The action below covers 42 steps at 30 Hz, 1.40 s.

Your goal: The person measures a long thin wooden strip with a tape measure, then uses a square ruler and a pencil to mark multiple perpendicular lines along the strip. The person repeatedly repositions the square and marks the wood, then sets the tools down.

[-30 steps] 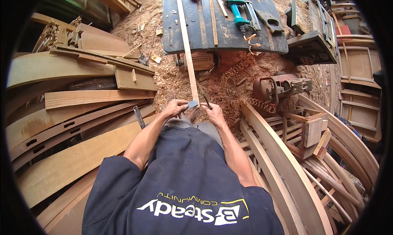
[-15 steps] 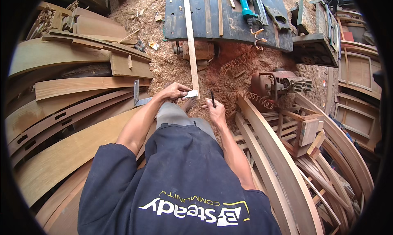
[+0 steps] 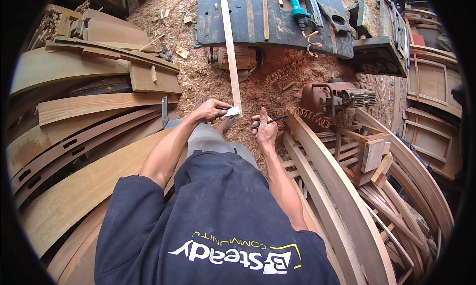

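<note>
My left hand [image 3: 212, 110] is closed on a small white rectangular piece [image 3: 232, 111]. That piece lies against the near end of a long, thin wooden strip [image 3: 229, 52], whose far part rests on a dark work table [image 3: 210, 22]. My right hand [image 3: 266, 128] is to the right of the strip's end, apart from it. Its fingers are curled round a dark pencil-like stick [image 3: 272, 121] pointing out to the right, with the thumb raised. The exact kind of the white piece cannot be made out.
Curved and straight boards [image 3: 79, 181] are stacked on the left. Long planks [image 3: 342, 195] and wooden frames lie on the right. A red compressor [image 3: 329, 99] with a coiled hose stands ahead right. A teal power tool [image 3: 299, 9] sits on the table. Shavings [image 3: 191, 81] cover the floor.
My right hand has turned, and the pencil-like stick has swung from upright to pointing right, farther from the strip's end. My left hand stays at the strip's end with the white piece.
</note>
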Each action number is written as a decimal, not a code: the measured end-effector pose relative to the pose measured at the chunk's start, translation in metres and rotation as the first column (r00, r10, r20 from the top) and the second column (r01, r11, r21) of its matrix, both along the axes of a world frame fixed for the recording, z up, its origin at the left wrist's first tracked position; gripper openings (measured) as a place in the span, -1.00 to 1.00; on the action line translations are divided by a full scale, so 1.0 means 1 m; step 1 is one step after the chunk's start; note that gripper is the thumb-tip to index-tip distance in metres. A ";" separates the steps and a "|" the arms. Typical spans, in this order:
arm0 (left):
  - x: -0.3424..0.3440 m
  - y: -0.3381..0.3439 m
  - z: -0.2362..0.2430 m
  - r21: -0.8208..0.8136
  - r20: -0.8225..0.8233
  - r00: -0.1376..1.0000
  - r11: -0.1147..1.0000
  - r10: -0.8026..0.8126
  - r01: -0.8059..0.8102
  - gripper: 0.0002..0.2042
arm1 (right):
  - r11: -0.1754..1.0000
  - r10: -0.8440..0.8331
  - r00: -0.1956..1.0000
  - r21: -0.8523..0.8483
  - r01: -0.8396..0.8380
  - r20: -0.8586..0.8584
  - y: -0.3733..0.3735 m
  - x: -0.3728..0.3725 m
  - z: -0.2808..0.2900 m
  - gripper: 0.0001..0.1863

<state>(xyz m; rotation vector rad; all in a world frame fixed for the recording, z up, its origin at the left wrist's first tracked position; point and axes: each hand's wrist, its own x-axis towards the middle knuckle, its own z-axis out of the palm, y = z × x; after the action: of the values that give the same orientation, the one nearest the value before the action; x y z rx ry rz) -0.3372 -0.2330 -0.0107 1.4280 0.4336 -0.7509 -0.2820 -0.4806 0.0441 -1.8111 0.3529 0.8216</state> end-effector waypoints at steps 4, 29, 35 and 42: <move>0.000 0.000 0.000 0.005 0.001 1.000 1.000 -0.011 0.011 -0.68 | 0.955 -0.094 0.977 0.296 0.033 0.192 0.007 -0.008 -0.009 -0.74; -0.004 -0.004 0.006 0.008 0.034 0.999 1.000 0.020 -0.020 -0.65 | 0.993 0.116 0.904 -0.048 -0.106 0.412 0.022 -0.025 -0.021 -0.81; -0.005 -0.003 -0.002 0.098 0.067 0.997 0.995 -0.042 0.035 -0.69 | 0.994 0.096 0.877 -0.001 -0.108 0.471 0.025 -0.027 -0.018 -0.80; -0.007 -0.003 -0.024 0.157 0.120 0.989 0.985 -0.083 0.064 -0.67 | 0.991 0.121 0.856 -0.016 -0.131 0.503 0.030 -0.026 -0.018 -0.79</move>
<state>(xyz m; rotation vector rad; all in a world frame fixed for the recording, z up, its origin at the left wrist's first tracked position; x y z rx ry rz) -0.3446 -0.2363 -0.0351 1.6334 0.3477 -0.6933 -0.3082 -0.4511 0.0264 -1.9663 -0.1170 0.4057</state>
